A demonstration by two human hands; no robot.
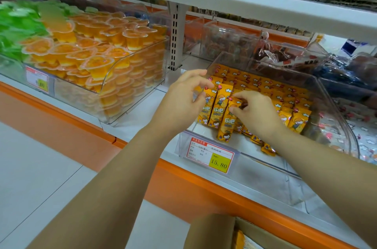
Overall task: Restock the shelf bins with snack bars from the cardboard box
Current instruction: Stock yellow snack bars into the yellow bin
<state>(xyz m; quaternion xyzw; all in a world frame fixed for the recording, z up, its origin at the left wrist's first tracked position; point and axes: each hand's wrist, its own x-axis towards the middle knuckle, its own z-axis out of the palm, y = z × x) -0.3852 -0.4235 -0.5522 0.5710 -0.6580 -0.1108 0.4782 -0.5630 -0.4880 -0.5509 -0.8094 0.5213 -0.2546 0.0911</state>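
- clear plastic bin point(334, 110) on the lower shelf point(204, 185) holds yellow snack bars point(265, 85); rows fill its back, and open room shows along the front lip.
- left hand point(183, 95) is at the bin's left wall, fingers curled over the tops of upright bars; cannot tell whether it grips.
- right hand point(255, 112) pinches the top of a standing snack bar point(226, 122) between thumb and forefinger; the hands are near, not touching.
- price tag point(211, 155) sits on the front lip.
- cardboard box point(210, 230) stands below the shelf edge, flap open.
- jelly cup bin point(130, 69) stands left, bare shelf between the bins.
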